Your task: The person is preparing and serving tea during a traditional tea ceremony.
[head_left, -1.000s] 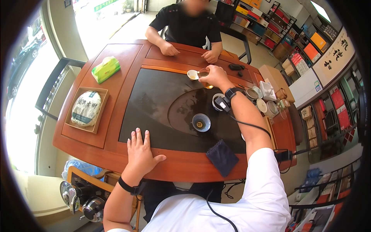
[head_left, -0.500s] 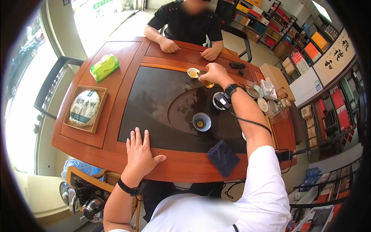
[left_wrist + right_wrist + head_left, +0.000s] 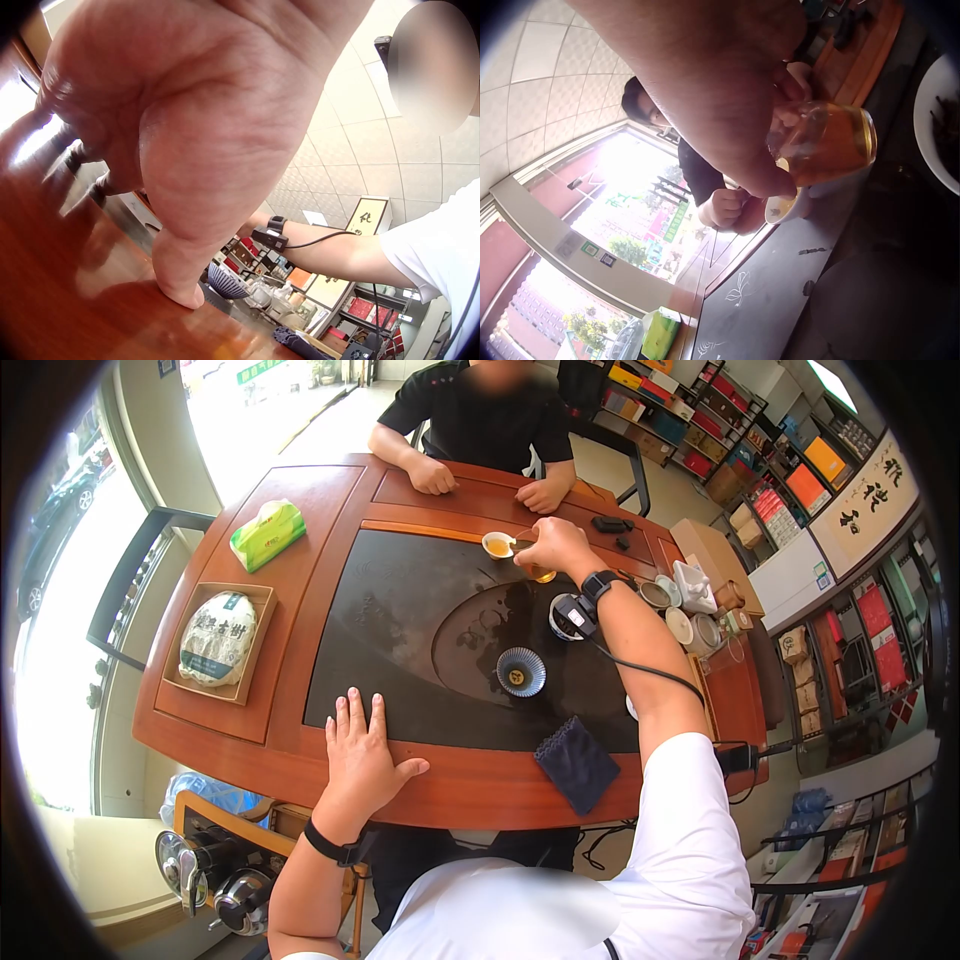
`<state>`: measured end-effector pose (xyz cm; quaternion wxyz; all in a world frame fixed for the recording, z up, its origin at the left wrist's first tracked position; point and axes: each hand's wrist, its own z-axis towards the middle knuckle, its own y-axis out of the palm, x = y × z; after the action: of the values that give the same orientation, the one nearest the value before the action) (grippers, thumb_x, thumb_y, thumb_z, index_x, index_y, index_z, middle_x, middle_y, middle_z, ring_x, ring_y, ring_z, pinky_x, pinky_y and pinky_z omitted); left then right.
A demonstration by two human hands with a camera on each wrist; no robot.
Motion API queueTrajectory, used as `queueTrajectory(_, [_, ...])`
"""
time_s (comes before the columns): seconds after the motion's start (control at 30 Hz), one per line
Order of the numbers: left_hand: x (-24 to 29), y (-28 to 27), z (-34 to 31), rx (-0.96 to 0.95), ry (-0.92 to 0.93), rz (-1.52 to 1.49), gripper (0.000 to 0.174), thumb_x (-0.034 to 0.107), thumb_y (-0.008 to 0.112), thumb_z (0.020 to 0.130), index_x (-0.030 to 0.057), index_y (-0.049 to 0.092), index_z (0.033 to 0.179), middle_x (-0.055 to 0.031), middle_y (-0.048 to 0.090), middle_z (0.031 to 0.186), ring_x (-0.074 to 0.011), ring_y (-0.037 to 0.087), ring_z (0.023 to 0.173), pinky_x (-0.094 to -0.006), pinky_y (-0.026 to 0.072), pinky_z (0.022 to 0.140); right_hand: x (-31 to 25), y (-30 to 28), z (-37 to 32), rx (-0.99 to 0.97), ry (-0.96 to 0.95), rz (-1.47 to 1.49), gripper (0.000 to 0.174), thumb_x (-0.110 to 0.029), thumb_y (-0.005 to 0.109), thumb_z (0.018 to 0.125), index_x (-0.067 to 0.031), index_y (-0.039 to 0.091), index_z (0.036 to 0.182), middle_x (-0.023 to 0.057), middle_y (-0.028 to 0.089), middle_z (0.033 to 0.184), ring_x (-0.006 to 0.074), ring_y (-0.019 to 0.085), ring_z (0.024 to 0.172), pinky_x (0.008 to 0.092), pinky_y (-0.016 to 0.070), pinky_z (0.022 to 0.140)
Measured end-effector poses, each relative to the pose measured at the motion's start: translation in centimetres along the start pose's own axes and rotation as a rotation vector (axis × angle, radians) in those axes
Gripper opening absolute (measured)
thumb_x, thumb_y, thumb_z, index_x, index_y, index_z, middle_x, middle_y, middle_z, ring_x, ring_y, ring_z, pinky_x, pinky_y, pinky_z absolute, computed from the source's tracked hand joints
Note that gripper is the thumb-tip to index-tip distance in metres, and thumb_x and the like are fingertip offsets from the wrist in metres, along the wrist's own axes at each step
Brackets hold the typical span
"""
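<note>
My right hand (image 3: 558, 548) grips a glass pitcher (image 3: 832, 142) of amber liquid, tilted beside a small white cup (image 3: 497, 545) at the far edge of the dark tray (image 3: 390, 620). Yellow liquid shows in that cup. In the right wrist view the hand (image 3: 705, 97) covers part of the pitcher and cup. My left hand (image 3: 364, 764) lies with fingers spread on the tray's near left edge and the wooden rim; its thumb touches the wood in the left wrist view. A ribbed blue bowl (image 3: 522, 673) stands mid-tray, and a white bowl (image 3: 566, 620) sits partly under the right wrist.
A dark cloth (image 3: 576, 766) lies at the near edge. At left are a boxed wrapped cake (image 3: 218, 640) and a green tissue pack (image 3: 268, 536). Jars and cups (image 3: 690, 625) crowd the right side. A person in black (image 3: 480, 425) sits opposite, hands on the table.
The yellow liquid in the small white cup looks fuller and deeper in colour. The right hand stays nearly in place with the pitcher, and the left hand has not visibly moved.
</note>
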<state>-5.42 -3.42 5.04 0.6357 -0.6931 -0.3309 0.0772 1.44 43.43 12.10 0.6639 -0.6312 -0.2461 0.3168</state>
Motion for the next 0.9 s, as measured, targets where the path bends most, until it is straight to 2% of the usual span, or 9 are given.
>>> queueTrajectory(0.37, [0.2, -0.4, -0.1, -0.001, 0.008, 0.009, 0.125, 0.064, 0.088, 0.084, -0.0020, 0.030, 0.173, -0.0360, 0.023, 0.178, -0.0507, 0.019, 0.168, -0.0614, 0.0200, 0.134, 0.0, 0.0, 0.4, -0.045, 0.006, -0.044, 0.057, -0.054, 0.089, 0.067, -0.0040, 0.082, 0.093, 0.0199, 0.082, 0.097, 0.0355, 0.080, 0.101, 0.0449, 0.0611, 0.090])
queueTrajectory(0.47, [0.3, -0.4, -0.1, 0.000, 0.007, 0.010, 0.125, 0.064, 0.087, 0.084, -0.0019, 0.030, 0.173, -0.0359, 0.023, 0.178, -0.0505, 0.019, 0.168, -0.0612, 0.0202, 0.134, 0.0, 0.0, 0.1, -0.042, 0.015, -0.025, 0.063, -0.055, 0.088, 0.067, -0.0029, 0.082, 0.103, 0.0201, 0.082, 0.104, 0.0348, 0.079, 0.105, 0.0447, 0.0605, 0.093])
queueTrajectory(0.57, [0.2, -0.3, -0.1, 0.002, 0.007, 0.013, 0.125, 0.064, 0.088, 0.083, -0.0017, 0.030, 0.173, -0.0360, 0.023, 0.178, -0.0506, 0.019, 0.167, -0.0610, 0.0201, 0.134, 0.4, 1.1, -0.7, 0.114, 0.032, 0.091, 0.057, -0.050, 0.089, 0.070, -0.0033, 0.084, 0.101, 0.0226, 0.082, 0.106, 0.0375, 0.078, 0.108, 0.0458, 0.0591, 0.096])
queueTrajectory(0.67, [0.0, -0.1, 0.0, 0.004, 0.003, 0.008, 0.127, 0.065, 0.089, 0.082, -0.0012, 0.031, 0.173, -0.0363, 0.022, 0.178, -0.0505, 0.018, 0.168, -0.0604, 0.0198, 0.134, 0.1, 0.3, -1.9, 0.084, 0.104, 0.244, 0.069, -0.054, 0.090, 0.071, 0.0005, 0.082, 0.114, 0.0252, 0.081, 0.116, 0.0380, 0.076, 0.115, 0.0457, 0.0584, 0.101])
queueTrajectory(0.77, [0.1, -0.3, 0.0, 0.005, 0.000, 0.016, 0.127, 0.066, 0.089, 0.081, -0.0012, 0.031, 0.173, -0.0360, 0.023, 0.178, -0.0499, 0.018, 0.168, -0.0595, 0.0203, 0.134, 2.3, 3.4, -1.7, 0.288, 0.053, 0.459, 0.083, -0.056, 0.092, 0.073, 0.0059, 0.077, 0.127, 0.0279, 0.078, 0.126, 0.0389, 0.075, 0.122, 0.0449, 0.0573, 0.107])
queueTrajectory(0.8, [0.2, -0.4, 0.0, 0.004, 0.000, 0.022, 0.128, 0.066, 0.088, 0.081, -0.0012, 0.031, 0.173, -0.0359, 0.023, 0.178, -0.0497, 0.018, 0.168, -0.0591, 0.0204, 0.134, 2.0, 2.6, -2.7, 0.295, 0.027, 0.499, 0.092, -0.056, 0.094, 0.075, 0.0096, 0.071, 0.136, 0.0294, 0.075, 0.132, 0.0390, 0.073, 0.126, 0.0437, 0.0564, 0.110])
queueTrajectory(0.9, [0.1, -0.2, 0.0, 0.004, -0.001, 0.028, 0.128, 0.067, 0.088, 0.082, -0.0006, 0.030, 0.174, -0.0351, 0.022, 0.179, -0.0485, 0.018, 0.168, -0.0577, 0.0204, 0.135, 1.6, 0.9, -5.6, 0.398, -0.062, 0.598, 0.087, -0.053, 0.094, 0.079, 0.0092, 0.071, 0.135, 0.0286, 0.073, 0.135, 0.0392, 0.071, 0.127, 0.0452, 0.0559, 0.109])
